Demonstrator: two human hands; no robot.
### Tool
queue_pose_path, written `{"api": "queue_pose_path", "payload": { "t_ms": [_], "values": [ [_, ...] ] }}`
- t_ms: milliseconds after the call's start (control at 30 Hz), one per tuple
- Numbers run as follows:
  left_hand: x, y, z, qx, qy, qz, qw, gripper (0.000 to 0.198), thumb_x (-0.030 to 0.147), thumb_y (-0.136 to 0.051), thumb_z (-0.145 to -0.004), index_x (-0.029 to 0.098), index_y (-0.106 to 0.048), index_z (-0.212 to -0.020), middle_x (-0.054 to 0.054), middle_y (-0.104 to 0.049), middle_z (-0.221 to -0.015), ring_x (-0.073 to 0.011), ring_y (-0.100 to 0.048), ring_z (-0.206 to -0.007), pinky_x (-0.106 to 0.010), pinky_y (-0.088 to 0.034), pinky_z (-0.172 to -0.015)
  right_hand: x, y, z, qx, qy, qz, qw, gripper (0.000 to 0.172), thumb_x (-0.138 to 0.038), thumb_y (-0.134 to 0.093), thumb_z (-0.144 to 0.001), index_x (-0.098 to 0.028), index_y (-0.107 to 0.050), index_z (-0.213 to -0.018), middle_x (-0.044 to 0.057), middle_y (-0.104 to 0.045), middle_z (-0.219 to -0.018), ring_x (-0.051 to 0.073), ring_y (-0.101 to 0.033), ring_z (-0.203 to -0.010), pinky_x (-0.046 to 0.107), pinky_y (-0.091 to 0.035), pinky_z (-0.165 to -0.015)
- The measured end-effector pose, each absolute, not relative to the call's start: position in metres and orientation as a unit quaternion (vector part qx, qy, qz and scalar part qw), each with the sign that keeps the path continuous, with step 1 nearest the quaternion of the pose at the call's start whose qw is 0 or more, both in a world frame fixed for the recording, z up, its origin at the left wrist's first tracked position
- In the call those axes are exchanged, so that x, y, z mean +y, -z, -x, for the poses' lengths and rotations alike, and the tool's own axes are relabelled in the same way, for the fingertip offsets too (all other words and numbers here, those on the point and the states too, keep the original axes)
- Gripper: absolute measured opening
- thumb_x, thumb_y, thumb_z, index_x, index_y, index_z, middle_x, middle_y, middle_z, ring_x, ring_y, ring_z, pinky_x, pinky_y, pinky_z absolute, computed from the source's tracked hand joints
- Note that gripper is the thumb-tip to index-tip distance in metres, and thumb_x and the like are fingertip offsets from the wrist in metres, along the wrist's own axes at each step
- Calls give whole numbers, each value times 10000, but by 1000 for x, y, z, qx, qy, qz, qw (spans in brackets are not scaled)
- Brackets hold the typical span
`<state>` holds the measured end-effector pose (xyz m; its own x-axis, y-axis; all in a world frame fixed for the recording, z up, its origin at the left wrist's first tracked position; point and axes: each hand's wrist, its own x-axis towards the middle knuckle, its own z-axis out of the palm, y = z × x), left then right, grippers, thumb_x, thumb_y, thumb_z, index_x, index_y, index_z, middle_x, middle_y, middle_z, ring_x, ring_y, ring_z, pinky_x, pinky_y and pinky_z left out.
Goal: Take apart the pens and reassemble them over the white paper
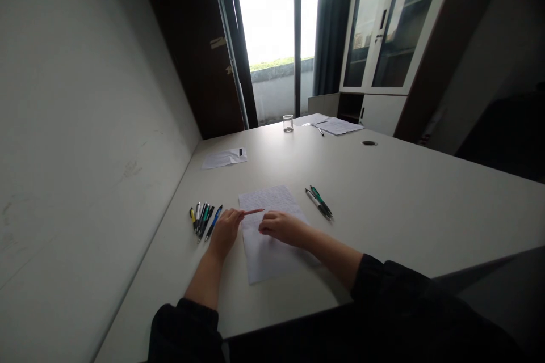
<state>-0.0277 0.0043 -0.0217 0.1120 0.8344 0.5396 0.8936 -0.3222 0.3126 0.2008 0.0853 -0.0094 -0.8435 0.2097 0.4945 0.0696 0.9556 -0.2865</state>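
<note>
My left hand [226, 230] is closed on the near end of a slim reddish pencil [254, 211], whose other end points right over the paper. Just beyond that tip is my right hand [281, 226], its fingers curled together above the sheet. Whatever its fingertips hold, if anything, is hidden. Under both hands lies a sheet of paper [259, 264] with rows of handwriting on its upper part. Beside my left hand is a blue pen [214, 221], with a group of several pens [202, 220] left of it. Two pens [319, 202] rest right of the sheet.
The white table [409, 198] meets a wall [85, 125] on the left. Further back are a paper with a small dark object [225, 159], a drinking glass [288, 123], stacked papers [338, 125], another pen [321, 131] and a round cable hole [369, 143].
</note>
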Motion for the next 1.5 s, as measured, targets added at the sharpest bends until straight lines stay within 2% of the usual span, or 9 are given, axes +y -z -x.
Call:
{"api": "queue_pose_path", "payload": {
  "t_ms": [167, 333, 1067, 1300, 1500],
  "values": [
    [5, 26, 31, -580, 341, 739, 43, 162, 214, -463, -989, 217, -606, -1066, -53, -633, -950, -207, -596, -909, -349, -478, -815, 96, 2, -211, -882, -208, 187, 379, 96, -235, -627, -897, -197, -714, -905, 44, -694, -844, 139, -624, -719, 246, -495, -700],
    [5, 27, 31, -575, 349, 739, 44, 162, 222, -466, -988, 221, -609, -1064, -55, -641, -948, -213, -600, -913, -356, -479, -823, 102, 3, -213, -839, -231, 232, 435, 91, -247, -644, -881, -197, -711, -917, 36, -700, -833, 133, -620, -688, 250, -505, -684],
    [1, 20, 23, -567, 332, 753, 26, 166, 192, -468, -982, 216, -596, -1085, -59, -642, -956, -198, -615, -887, -330, -501, -780, 99, 5, -208, -832, -253, 235, 434, 112, -285, -652, -880, -196, -715, -905, 39, -729, -833, 150, -657, -718, 258, -517, -694],
    [-1, 19, 20, -563, 339, 754, 4, 172, 184, -479, -977, 212, -601, -1095, -46, -644, -921, -168, -630, -809, -291, -502, -747, 100, 6, -208, -826, -263, 260, 425, 103, -277, -660, -878, -189, -715, -873, 4, -705, -706, 125, -624, -618, 226, -473, -611],
    [0, 20, 22, -557, 360, 748, -22, 183, 194, -473, -981, 211, -609, -1102, -47, -645, -921, -157, -628, -790, -272, -503, -715, 96, 0, -208, -825, -261, 233, 444, 116, -301, -659, -878, -199, -712, -892, 26, -731, -806, 145, -656, -713, 247, -504, -685]
  ]
}}
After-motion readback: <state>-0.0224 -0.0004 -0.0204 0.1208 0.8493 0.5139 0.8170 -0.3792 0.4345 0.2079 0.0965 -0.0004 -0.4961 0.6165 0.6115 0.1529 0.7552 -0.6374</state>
